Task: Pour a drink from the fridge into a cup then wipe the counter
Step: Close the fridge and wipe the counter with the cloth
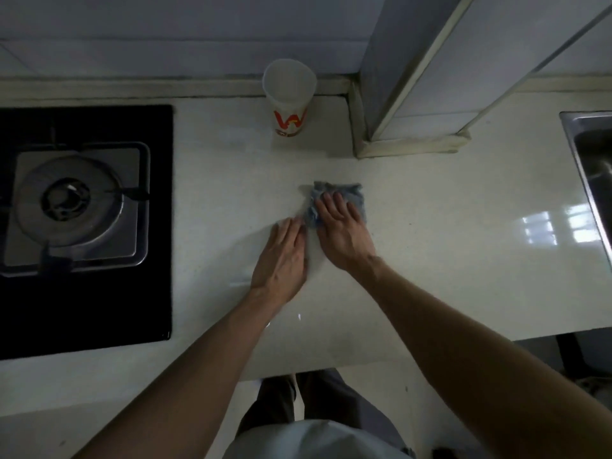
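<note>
Two hands on counter [430, 260]. Right hand [341, 226] flat, fingers straight, pressing blue cloth [352, 193] mid-counter. Left hand [281, 256] flat just beside it, holding nothing. Paper cup [288, 94] upright by back wall, contents unclear. No bottle visible; pour likely finished, wiping underway.

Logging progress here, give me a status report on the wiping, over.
Both open: right grip pressing cloth, left grip flat on counter beside it. Paper cup upright at back wall, apart from cloth.

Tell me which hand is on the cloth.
The right hand, flat on the blue-grey cloth; the left hand rests on the bare counter beside it.
</note>
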Demonstrator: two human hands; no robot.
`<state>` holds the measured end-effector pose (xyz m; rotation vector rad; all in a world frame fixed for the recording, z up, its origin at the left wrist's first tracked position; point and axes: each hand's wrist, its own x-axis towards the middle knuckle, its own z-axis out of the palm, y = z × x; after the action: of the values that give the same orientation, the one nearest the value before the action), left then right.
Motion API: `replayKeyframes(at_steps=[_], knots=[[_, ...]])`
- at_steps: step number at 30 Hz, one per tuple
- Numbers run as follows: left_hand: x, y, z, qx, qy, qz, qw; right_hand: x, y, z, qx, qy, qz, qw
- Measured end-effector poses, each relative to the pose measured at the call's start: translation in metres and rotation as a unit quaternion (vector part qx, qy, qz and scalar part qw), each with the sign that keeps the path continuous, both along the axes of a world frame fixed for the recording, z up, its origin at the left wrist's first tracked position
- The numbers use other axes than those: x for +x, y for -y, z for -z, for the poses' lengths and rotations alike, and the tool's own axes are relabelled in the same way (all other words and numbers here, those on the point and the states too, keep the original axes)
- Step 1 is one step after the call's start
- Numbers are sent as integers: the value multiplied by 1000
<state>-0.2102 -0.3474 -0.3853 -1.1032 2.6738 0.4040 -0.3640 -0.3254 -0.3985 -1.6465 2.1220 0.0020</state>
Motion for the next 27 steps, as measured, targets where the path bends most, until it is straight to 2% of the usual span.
replayKeyframes(at_steps=[2,7,10,13,18,27], knots=[[-11,9,-2,2,8,9,1000,-15,42,3,-3,-6,4,1000],[-21,27,-2,45,-43,-54,997,-38,122,3,-34,-29,13,999],[-24,27,0,42,-9,-30,999,-52,155,7,-9,-12,47,999],[-25,20,2,13,71,16,997,-67,177,19,-21,-18,29,999],[-25,18,2,9,72,12,997,-83,214,25,-32,-50,-7,998],[-27,14,4,-9,65,-11,998,-92,220,30,-45,-33,-33,998]])
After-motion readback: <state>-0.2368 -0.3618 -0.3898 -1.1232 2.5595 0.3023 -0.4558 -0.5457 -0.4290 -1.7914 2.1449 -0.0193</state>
